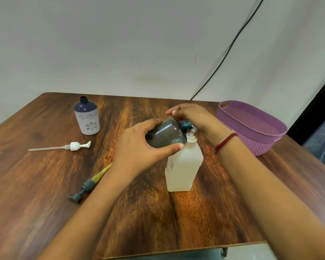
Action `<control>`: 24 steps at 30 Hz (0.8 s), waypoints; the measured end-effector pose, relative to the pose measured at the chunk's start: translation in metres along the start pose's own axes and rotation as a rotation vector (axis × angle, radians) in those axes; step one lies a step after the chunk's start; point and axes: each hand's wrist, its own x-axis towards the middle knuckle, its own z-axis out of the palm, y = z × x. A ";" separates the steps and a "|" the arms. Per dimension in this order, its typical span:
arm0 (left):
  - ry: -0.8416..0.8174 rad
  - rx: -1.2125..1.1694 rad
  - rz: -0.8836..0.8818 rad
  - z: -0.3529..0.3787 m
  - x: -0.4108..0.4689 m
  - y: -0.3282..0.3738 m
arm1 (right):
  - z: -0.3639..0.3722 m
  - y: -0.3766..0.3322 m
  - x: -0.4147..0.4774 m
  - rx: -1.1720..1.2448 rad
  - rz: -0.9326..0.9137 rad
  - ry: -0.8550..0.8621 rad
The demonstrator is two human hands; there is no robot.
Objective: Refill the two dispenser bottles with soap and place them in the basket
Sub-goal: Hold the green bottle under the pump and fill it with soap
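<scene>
One view only, worn on the head. The tabletop (pixel 45 184) is looked down on from its near edge, facing forward to the wall (pixel 120 44). The left hand (pixel 137 147) and right hand (pixel 193 117) are framed close, mid-picture, forearms cut by the bottom edge. Edges are bent by the wide lens.

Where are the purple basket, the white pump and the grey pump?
purple basket (pixel 255 143): head view, front outer wall
white pump (pixel 74 146): head view, screw collar
grey pump (pixel 88 185): head view, screw collar
</scene>
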 end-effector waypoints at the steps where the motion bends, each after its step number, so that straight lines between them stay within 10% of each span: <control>1: -0.003 -0.002 -0.012 0.001 -0.002 -0.002 | 0.002 0.004 0.000 0.038 0.003 -0.005; 24: 0.015 0.034 0.041 0.001 0.003 0.002 | -0.002 -0.009 0.004 -0.285 0.059 -0.024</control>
